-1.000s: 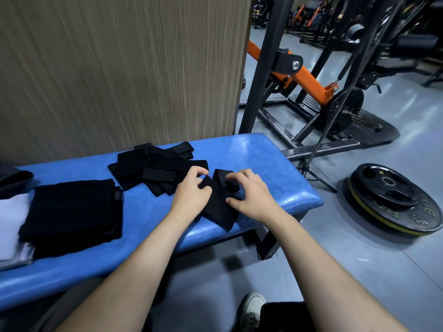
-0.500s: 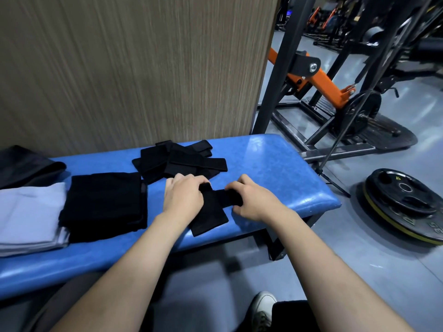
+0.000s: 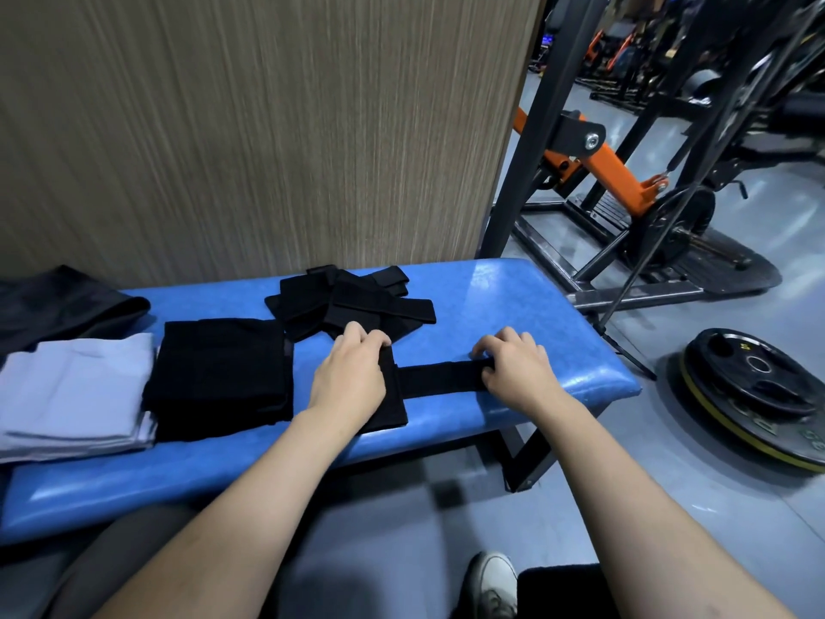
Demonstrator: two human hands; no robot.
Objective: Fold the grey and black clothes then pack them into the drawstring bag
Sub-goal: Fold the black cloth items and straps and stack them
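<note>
Grey stack [image 3: 76,390] and black stack [image 3: 218,377] lie folded; left hand [image 3: 350,379] presses, right hand [image 3: 513,370] pinches the black strap [image 3: 439,379]; the bag is perhaps far left, packing unstarted.

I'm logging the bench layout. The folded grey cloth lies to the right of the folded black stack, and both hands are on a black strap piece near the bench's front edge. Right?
Not quite. The head view shows the folded grey cloth to the left of the folded black stack, not the right. The rest holds: the left hand and the right hand are both on the black strap piece near the front edge of the blue bench.
</note>
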